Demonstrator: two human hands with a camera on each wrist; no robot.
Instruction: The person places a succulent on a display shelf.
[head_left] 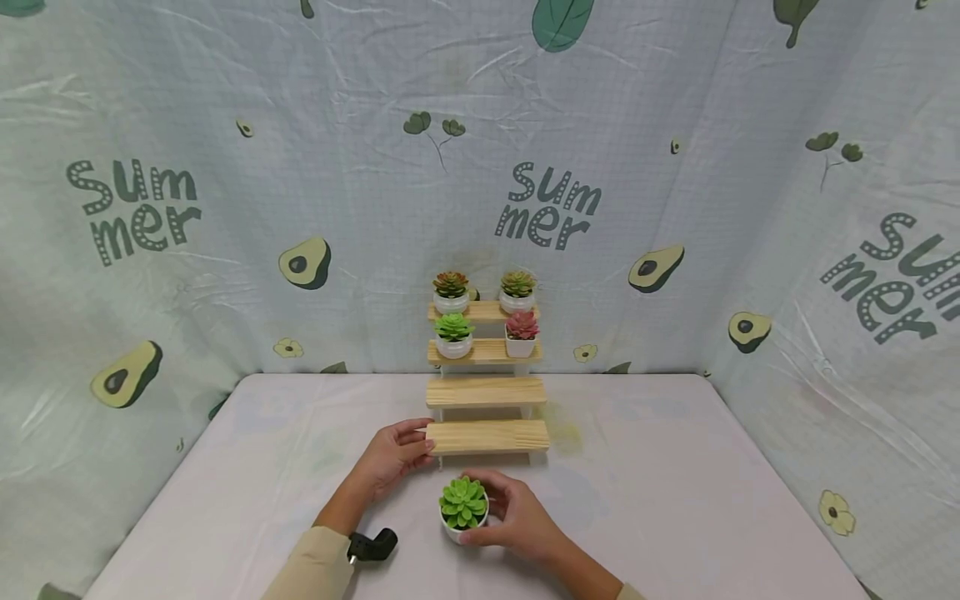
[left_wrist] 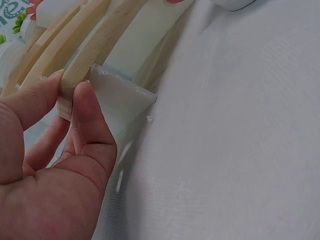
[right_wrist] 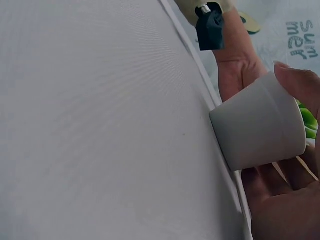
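Note:
A tiered wooden plant stand (head_left: 486, 390) stands toward the back of the table. My left hand (head_left: 396, 457) pinches the left end of its lowest board (left_wrist: 80, 70) between thumb and fingers, as the left wrist view shows. Just in front of the stand, my right hand (head_left: 517, 518) grips a potted succulent (head_left: 462, 503) with bright green leaves, thumb on one side and fingers on the other. The right wrist view shows its plain white pot (right_wrist: 262, 125) low over or on the table; I cannot tell whether it touches.
On the top board sit a red-green succulent (head_left: 451, 287) and a yellow-green succulent (head_left: 517, 287). One board down are a green succulent (head_left: 454, 335) and a pink-red succulent (head_left: 521, 333). A printed curtain (head_left: 360, 200) hangs behind the white table (head_left: 645, 483).

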